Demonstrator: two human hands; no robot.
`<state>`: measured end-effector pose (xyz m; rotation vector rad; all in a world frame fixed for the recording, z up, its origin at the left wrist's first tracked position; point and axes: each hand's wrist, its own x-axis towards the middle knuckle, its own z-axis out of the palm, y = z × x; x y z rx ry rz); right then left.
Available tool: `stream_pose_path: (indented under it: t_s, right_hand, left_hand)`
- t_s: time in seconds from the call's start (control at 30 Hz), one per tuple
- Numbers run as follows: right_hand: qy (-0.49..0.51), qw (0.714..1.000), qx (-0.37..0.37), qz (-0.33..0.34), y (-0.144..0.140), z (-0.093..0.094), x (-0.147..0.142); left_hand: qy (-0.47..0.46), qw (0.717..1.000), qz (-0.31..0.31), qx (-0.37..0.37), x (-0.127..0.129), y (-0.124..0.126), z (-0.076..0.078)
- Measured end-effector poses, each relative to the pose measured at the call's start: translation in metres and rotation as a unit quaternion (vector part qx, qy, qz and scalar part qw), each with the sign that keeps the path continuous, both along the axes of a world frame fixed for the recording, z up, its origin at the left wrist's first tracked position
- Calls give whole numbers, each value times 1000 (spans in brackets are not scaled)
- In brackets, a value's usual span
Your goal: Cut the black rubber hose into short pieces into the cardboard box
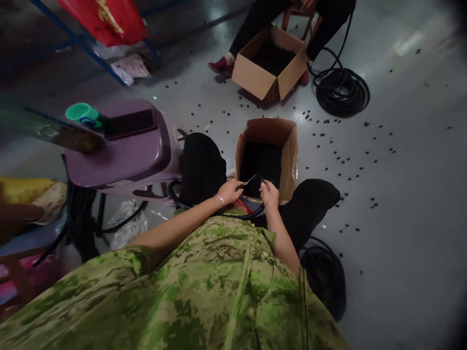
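1. black hose [219,213]: thin, dark, looping across the lap between both hands.
2. left hand [229,191] is curled tight around scissors [246,183], blades a bit apart.
3. right hand [270,193] pinches the hose end, just over the cardboard box [291,160] of black bits.

Scissors [247,183] and hose [251,213] over box [290,160]

seated person [292,19] cut off above, scissors [246,183] tiny

A purple stool [126,153] at nine o'clock carries a phone [129,123]. At twelve, a second carton [269,62]; a coiled hose [342,90] at one
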<state>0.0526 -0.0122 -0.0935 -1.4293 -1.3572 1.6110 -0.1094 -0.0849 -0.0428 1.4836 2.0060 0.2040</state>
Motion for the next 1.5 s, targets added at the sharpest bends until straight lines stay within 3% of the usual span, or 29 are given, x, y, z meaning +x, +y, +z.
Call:
stream_pose_path:
  t_s: [0.37,0.5,0.77,1.0,1.5]
  right_hand:
    - [124,980,-158,-16,-7,17,20]
    - [112,982,-137,-72,-6,17,20]
    - [93,985,-137,-50,-1,19,8]
    - [106,989,-89,-55,-1,21,7]
    - [99,993,-60,-14,-2,28,10]
  left_hand:
    - [16,1000,-3,-10,11,-5,12]
    - [18,1000,12,21,13,-5,12]
    - [13,1000,4,5,16,-4,22]
    - [27,999,-18,-29,20,-8,32]
    - [17,999,-28,-32,28,-10,35]
